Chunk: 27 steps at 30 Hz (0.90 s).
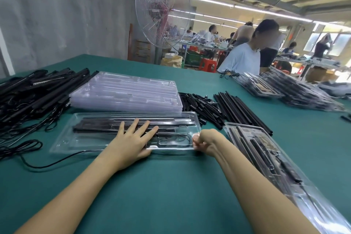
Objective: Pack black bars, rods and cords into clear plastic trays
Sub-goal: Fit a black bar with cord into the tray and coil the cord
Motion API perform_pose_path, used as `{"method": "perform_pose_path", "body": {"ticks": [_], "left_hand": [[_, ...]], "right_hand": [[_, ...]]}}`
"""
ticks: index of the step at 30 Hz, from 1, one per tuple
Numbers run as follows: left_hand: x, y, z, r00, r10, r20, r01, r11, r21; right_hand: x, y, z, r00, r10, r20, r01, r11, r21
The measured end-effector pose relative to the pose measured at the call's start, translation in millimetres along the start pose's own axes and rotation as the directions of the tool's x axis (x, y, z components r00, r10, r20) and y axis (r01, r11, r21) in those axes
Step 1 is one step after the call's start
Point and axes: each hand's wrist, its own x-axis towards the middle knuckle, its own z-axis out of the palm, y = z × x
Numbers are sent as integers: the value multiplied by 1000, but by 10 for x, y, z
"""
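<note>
A clear plastic tray [79, 138] lies in front of me on the green table, with black bars [98, 122] in its upper slots and a looped cord [171, 141] in its lower right pocket. My left hand [133, 138] lies flat on the tray, fingers spread and straight over the bars. Curled fingers of my right hand [206, 141] pinch the tray's right corner. A stack of empty clear trays [129, 91] stands just behind.
Black bars and cords [32, 93] are heaped at the left, short black pieces [201, 106] and long rods [239, 108] at the right. Packed trays lie at the near right [269, 157] and far right [292, 89]. A person [245, 57] sits across; a fan [161, 9] stands behind.
</note>
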Motion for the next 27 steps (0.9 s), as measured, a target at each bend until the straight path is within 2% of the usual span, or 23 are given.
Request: {"method": "perform_pose_path", "body": {"ticks": [6,9,11,14,15,17,18,19,20,21,22,23,24,25,26,27], "left_hand": [[-6,-32,18,1000,-23,5,23,1000,-21],[2,-47,52,1000,-15,-11,14,998,-69],[-8,-47,58,999,-28,-45,24,994,-102],[-61,-56,-11,985,-70,-155,35,976,-216],[-88,-42,-55,970,-52,-238,-4,973,-230],[-120,25,-149,896,-5,-444,-150,938,-313],[-138,82,-230,867,-61,-494,-193,873,-447],[-159,139,-340,889,-176,-422,-168,732,-660],[-169,191,-442,933,-267,-242,-84,492,-867],[-177,225,-518,971,-239,26,80,219,-972],[-189,240,-582,962,-78,260,262,10,-965],[-201,238,-611,907,139,397,411,-96,-906],[-210,246,-609,832,329,447,515,-156,-843],[-216,269,-577,771,450,451,585,-219,-781],[-223,317,-546,749,488,449,633,-324,-703],[-213,391,-518,761,464,454,646,-477,-595]], "right_hand": [[-57,-31,-71,996,-57,62,63,993,-97],[-118,-14,-81,986,-1,168,22,992,-126],[-120,38,-69,982,20,186,8,989,-148],[-79,114,-64,989,-79,123,96,985,-146],[-63,135,-67,990,-100,102,113,985,-132],[-31,177,-77,988,-134,82,139,988,-66],[-15,199,-85,987,-146,74,148,989,-23],[3,217,-98,987,-150,60,149,988,30],[19,236,-122,989,-145,41,141,986,94],[32,248,-146,991,-131,21,126,979,161],[45,255,-168,994,-113,1,110,970,217],[49,253,-184,995,-95,-22,97,960,261],[49,249,-193,996,-79,-45,89,949,301],[38,241,-199,996,-68,-66,87,935,344],[27,229,-205,995,-64,-81,90,917,389],[12,216,-218,994,-67,-92,100,894,436]]}}
